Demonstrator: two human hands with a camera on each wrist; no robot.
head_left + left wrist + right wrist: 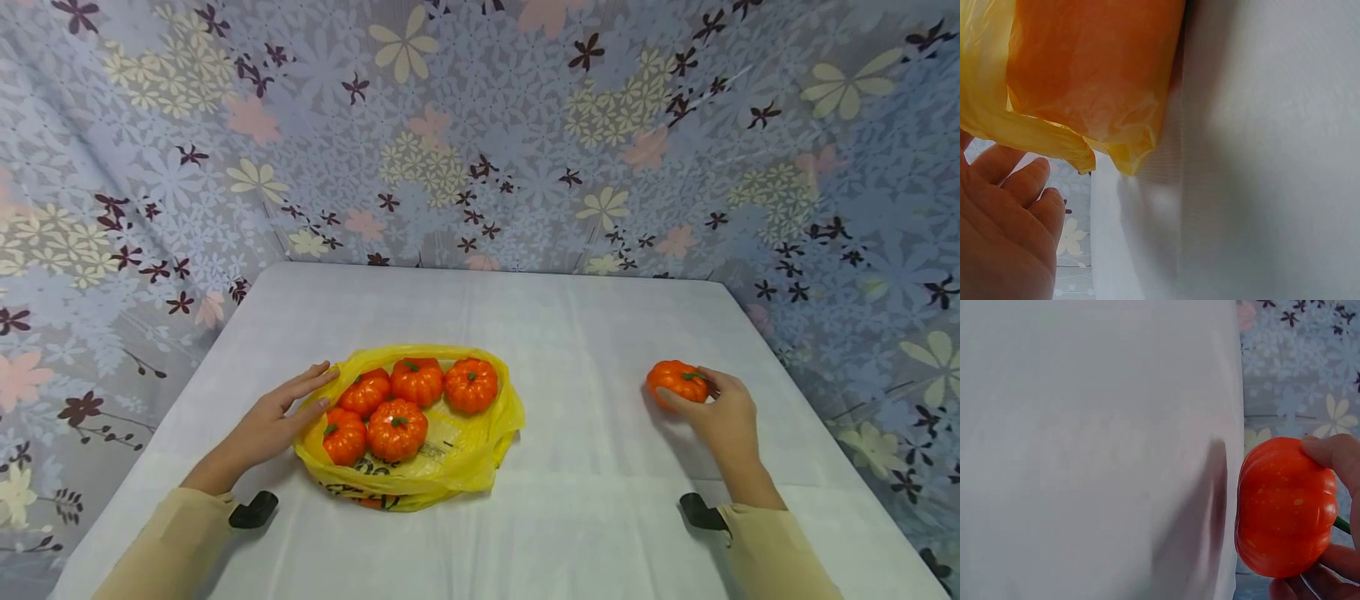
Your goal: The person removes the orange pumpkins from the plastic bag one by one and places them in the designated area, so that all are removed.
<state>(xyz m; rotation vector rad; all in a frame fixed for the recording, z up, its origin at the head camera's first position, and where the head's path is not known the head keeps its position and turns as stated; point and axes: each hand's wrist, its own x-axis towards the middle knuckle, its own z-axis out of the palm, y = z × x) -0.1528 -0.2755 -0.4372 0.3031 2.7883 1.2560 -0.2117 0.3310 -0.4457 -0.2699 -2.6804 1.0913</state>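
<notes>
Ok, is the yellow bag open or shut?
Open: the yellow bag has its mouth spread wide, and five pumpkins show inside.

Five pumpkins point(397, 431) are sitting in a bag point(476, 467) on the table point(570, 333); farther right, the right hand point(725, 421) is holding another pumpkin point(672, 383).

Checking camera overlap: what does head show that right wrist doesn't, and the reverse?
Only head: the left hand touching the yellow bag, five pumpkins inside it, and the tan sleeves.
Only right wrist: a close-up of pale flecks on the held pumpkin.
Both: the right hand gripping that pumpkin, the white table and the flowered cloth.
</notes>
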